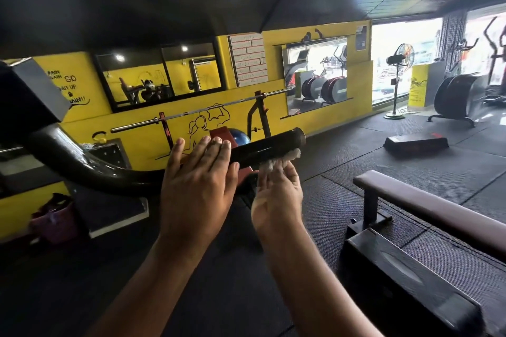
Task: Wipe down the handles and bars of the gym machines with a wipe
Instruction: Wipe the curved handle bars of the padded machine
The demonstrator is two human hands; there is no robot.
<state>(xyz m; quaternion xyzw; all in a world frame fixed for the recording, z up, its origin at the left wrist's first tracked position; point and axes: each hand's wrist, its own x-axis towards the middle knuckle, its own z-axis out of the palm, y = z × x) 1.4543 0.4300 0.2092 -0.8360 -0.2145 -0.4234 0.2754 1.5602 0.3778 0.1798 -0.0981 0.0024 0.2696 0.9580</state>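
Observation:
A black machine handle (269,145) juts to the right from a curved black arm (68,154) in the middle of the view. My left hand (198,180) lies flat against the handle's near side, fingers straight and pointing up. My right hand (276,194) holds a crumpled white wipe (279,163) up against the underside of the handle, near its capped end (301,135). Part of the wipe sticks out past my fingertips.
A padded flat bench (438,208) and a black step platform (405,279) stand at the right. A barbell on a rack (208,109) lines the yellow wall behind. A purple bucket (54,223) sits at lower left. Black rubber mats cover the floor.

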